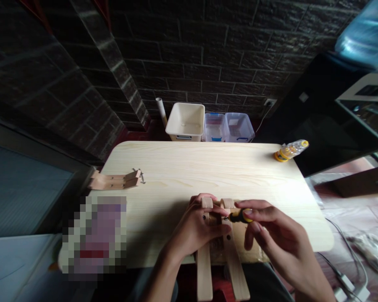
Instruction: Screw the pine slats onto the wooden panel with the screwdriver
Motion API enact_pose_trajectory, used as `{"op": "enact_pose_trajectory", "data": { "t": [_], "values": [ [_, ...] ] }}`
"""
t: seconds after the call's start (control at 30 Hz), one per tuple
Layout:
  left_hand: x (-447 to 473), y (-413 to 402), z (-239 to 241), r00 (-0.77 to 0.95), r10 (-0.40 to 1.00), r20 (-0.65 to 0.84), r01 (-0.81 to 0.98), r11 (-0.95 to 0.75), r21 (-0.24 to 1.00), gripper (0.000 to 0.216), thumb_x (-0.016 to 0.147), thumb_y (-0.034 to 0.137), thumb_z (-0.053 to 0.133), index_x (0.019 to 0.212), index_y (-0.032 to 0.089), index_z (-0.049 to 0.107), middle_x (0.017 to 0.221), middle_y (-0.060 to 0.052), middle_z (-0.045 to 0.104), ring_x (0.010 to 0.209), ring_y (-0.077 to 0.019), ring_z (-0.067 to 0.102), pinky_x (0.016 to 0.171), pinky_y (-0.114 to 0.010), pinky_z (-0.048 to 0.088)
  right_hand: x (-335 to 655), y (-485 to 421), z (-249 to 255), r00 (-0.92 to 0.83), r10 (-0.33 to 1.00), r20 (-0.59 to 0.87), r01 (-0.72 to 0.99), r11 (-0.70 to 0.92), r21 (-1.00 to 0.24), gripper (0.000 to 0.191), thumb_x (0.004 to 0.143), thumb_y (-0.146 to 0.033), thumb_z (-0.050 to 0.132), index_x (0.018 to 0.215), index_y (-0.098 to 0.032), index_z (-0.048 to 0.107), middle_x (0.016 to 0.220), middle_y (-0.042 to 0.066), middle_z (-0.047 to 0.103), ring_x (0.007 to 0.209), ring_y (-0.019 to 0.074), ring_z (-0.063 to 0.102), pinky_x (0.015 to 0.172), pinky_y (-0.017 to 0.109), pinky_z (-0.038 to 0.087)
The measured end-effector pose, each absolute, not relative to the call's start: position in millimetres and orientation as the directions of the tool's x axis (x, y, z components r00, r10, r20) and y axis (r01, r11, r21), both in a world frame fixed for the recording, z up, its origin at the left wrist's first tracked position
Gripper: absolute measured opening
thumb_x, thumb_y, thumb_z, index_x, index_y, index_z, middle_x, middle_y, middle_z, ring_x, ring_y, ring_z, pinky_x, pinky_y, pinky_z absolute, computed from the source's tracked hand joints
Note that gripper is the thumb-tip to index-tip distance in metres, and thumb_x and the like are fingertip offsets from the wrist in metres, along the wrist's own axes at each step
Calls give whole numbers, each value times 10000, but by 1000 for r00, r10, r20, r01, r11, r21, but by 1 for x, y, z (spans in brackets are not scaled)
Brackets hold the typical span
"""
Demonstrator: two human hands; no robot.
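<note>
- dark brick wall behind a pale wood table [208, 167]; cream bin [185, 121] and two clear tubs [228, 126] on the floor past the far edge
- left hand [197, 226] curled round the wooden slat piece [228, 247] at the near edge, pinning it down
- right hand [267, 228] pinching a small yellow-handled screwdriver [241, 216], tip against the slat
- another slat assembly [116, 181] far left; plastic bottle [290, 150] lying far right

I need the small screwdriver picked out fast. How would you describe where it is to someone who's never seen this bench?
Start at the pale wooden table and go to its near edge, where two hands work on a pair of light wooden slats. The right hand pinches a stubby yellow-and-black screwdriver against the slats. It is the only yellow-and-black thing among bare wood.
</note>
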State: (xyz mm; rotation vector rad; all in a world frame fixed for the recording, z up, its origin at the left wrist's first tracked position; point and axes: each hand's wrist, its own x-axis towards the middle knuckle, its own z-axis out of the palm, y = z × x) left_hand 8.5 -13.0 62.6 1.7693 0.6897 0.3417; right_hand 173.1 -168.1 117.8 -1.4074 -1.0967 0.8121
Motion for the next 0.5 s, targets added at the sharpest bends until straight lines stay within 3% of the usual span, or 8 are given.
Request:
{"op": "enact_pose_trajectory", "data": {
  "t": [0.1, 0.33, 0.5],
  "values": [
    [8, -14, 60, 785, 610, -113, 263, -163, 951, 292, 745, 342, 954, 1023, 304, 873, 1328, -78, 728, 1270, -313, 650, 1185, -475, 478, 174, -168, 116, 329, 939, 99, 144, 53, -988, 286, 1050, -174, 605, 1253, -320, 743, 1325, 118, 674, 801, 167, 700, 631, 317, 622],
    [8, -14, 60, 777, 622, -95, 255, -174, 951, 282, 736, 367, 959, 997, 304, 876, 1305, -83, 726, 1260, -317, 648, 1174, -467, 480, 171, -167, 117, 339, 934, 111, 130, 70, -989, 253, 1022, -166, 655, 1210, -322, 722, 1296, 100, 654, 945, 197, 693, 715, 323, 623],
    [8, -14, 60, 785, 610, -110, 261, -165, 951, 283, 744, 352, 954, 1010, 299, 874, 1314, -86, 731, 1276, -323, 647, 1192, -487, 464, 171, -167, 118, 350, 933, 88, 96, 58, -994, 256, 1043, -165, 624, 1235, -313, 706, 1358, 97, 616, 802, 131, 682, 735, 324, 635]
  ]
}}
